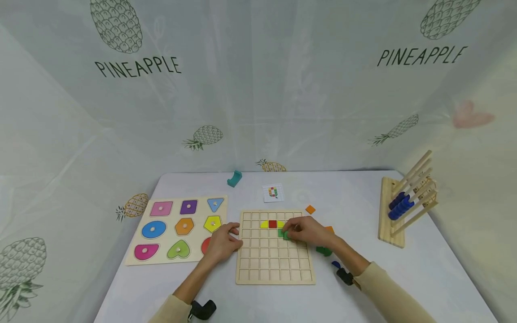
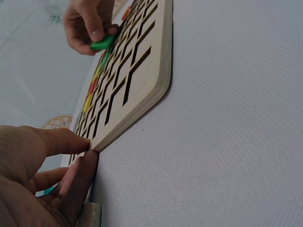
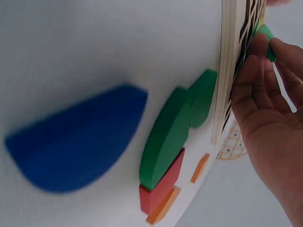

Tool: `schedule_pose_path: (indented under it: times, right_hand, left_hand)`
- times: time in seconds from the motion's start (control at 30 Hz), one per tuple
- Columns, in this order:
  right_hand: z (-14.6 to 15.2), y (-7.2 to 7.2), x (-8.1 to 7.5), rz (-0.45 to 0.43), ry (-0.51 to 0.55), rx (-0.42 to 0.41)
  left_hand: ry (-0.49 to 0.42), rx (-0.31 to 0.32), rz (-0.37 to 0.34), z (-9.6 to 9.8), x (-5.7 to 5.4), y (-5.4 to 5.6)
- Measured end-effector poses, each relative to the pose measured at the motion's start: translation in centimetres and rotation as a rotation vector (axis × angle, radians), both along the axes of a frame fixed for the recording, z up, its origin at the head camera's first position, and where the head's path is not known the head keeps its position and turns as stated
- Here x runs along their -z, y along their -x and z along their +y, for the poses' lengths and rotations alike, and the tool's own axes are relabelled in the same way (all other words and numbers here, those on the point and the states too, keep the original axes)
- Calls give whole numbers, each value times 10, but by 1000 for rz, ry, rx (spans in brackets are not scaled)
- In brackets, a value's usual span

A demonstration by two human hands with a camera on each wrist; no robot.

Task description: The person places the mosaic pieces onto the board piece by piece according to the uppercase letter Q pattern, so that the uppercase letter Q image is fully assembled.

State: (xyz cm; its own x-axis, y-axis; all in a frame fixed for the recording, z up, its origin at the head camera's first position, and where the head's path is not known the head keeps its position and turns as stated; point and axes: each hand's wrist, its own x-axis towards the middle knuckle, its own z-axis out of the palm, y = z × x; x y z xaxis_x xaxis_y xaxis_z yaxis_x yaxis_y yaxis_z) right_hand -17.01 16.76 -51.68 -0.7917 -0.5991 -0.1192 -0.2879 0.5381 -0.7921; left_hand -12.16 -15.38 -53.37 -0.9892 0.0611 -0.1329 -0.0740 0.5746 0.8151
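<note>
My right hand (image 1: 304, 229) pinches a small green block (image 2: 102, 43) between thumb and fingers, close over the wooden grid board (image 1: 274, 264). Near its upper rows lie a red square (image 1: 273, 224), a yellow piece (image 1: 264, 224) to the left of it, another yellow piece to the right, and a green piece (image 1: 280, 233) just below, partly hidden by the right hand. At the board's left edge, my left hand (image 1: 223, 243) touches the rim with its fingertips, thumb and finger apart along it in the head view.
Beside the board's right edge lie green pieces (image 3: 165, 137), a red block (image 3: 163, 184), orange pieces (image 1: 310, 209) and a blue half-round block (image 3: 75, 142). A pattern card (image 1: 278, 198) and a teal arch (image 1: 234, 178) lie behind. The shape puzzle (image 1: 133, 260) is left; a wooden bead rack (image 1: 385, 215) stands right.
</note>
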Motion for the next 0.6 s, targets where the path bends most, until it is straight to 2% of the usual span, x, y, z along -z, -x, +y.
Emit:
schedule_pose_path:
  times: [0.6]
  right_hand:
    - [-14, -11, 1, 31, -54, -49]
  left_hand:
    - [-9, 4, 9, -1, 0, 0]
